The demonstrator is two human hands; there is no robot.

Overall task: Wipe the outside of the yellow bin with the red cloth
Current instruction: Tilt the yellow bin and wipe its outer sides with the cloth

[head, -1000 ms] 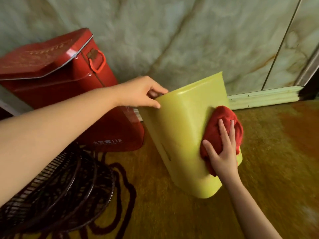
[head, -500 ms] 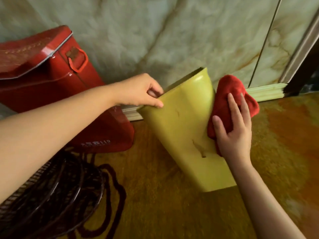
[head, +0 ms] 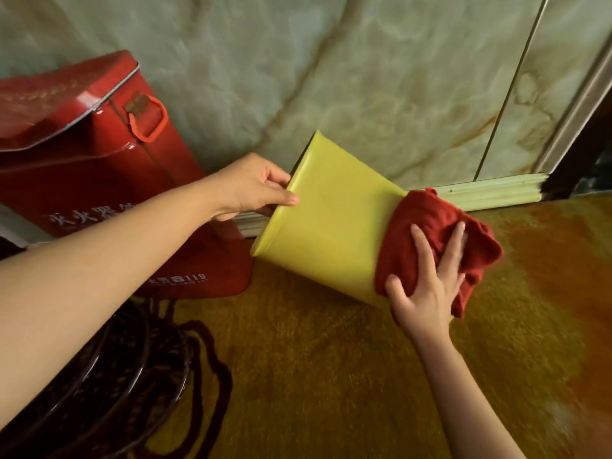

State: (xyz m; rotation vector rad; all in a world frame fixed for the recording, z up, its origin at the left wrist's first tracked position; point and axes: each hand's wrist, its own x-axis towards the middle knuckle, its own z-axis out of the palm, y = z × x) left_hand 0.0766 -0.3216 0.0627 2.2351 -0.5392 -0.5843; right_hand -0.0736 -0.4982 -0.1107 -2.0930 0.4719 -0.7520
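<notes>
Item: tall yellow plastic bin, smooth-sided, held tipped above the amber-brown floor, near the skirting of the pale green marbled wall. Half a second ago it stood steeper with the cloth up by its rim; it now lies far more level, and the cloth has travelled to the base end. Judgement: one side has had a full-length pass, and the base and remaining faces are probably next.

Orientation: long axis runs from far left to near right; the open mouth points left and away, the base points right, toward the onlooker's side.

Item: crumpled red cloth, pressed against the base end by the right hand, fingers spread flat over it, not closed.

Item: left hand, grip pinched together on the bin's rim, thumb outside.

Nearby: red metal box with latch, left; dark wire fan guard, near left.
</notes>
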